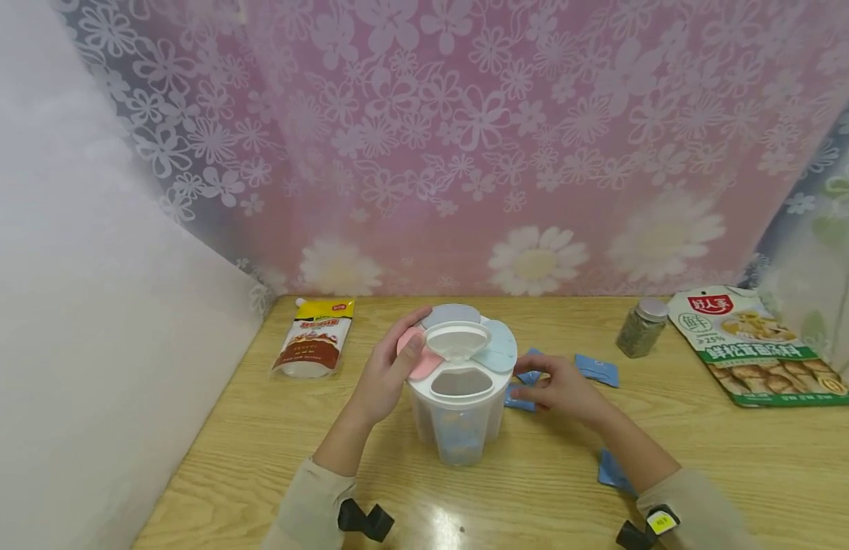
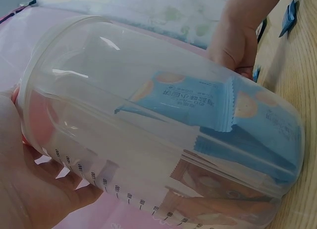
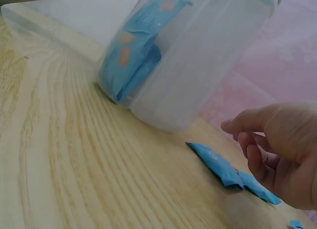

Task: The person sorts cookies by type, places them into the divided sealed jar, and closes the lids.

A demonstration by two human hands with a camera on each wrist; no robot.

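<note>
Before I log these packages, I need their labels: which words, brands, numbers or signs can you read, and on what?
"好人家": mushroom-print pouch, red badge.
"鲜": same pouch, in a circle.
"≥25%": same pouch, below that circle.
Too small or blurred to read surely: that pouch's green band, the yellow-topped pouch, the blue packets, the canister scale, the yellow wrist tag.

left hand (image 1: pixel 385 383): gripping, raised | right hand (image 1: pixel 565 390): loosely curled, lower
</note>
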